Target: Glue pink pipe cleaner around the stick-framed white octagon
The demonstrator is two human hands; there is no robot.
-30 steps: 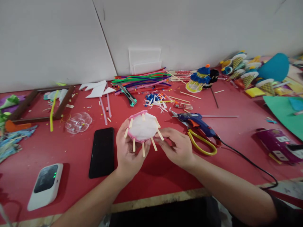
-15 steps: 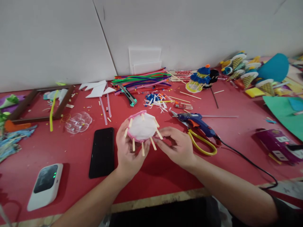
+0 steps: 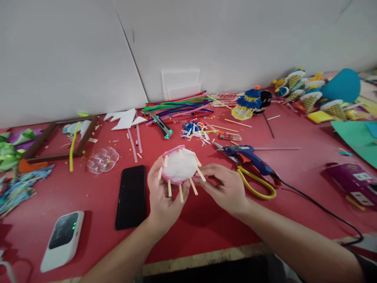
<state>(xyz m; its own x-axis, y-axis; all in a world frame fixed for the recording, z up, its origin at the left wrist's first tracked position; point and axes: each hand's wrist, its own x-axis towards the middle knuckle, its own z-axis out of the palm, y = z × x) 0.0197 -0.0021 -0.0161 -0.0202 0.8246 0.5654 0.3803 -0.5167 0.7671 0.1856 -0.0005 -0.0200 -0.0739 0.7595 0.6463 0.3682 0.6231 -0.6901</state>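
Note:
Between my hands, above the table, is a round white disc (image 3: 179,167) with short wooden sticks standing out around its edge. A pink fuzzy pipe cleaner (image 3: 166,152) runs along the rim among the sticks. My left hand (image 3: 163,192) grips the disc from the left and below, its fingers partly hidden behind it. At the right edge my right hand (image 3: 225,188) is closed, thumb and forefinger pinching the pink pipe cleaner's end by the sticks. Only a little of that end shows.
A blue glue gun (image 3: 250,157) and yellow-handled scissors (image 3: 259,188) lie right of my hands. A black phone (image 3: 131,196) and a white device (image 3: 63,239) lie left. Behind are a box cutter (image 3: 161,125), pipe cleaners (image 3: 176,106) and a blue-and-yellow stick model (image 3: 247,104).
The whole view has shifted slightly, so the table and hands appear lower and further right. Both hands keep their hold, with hardly any change between them and the disc.

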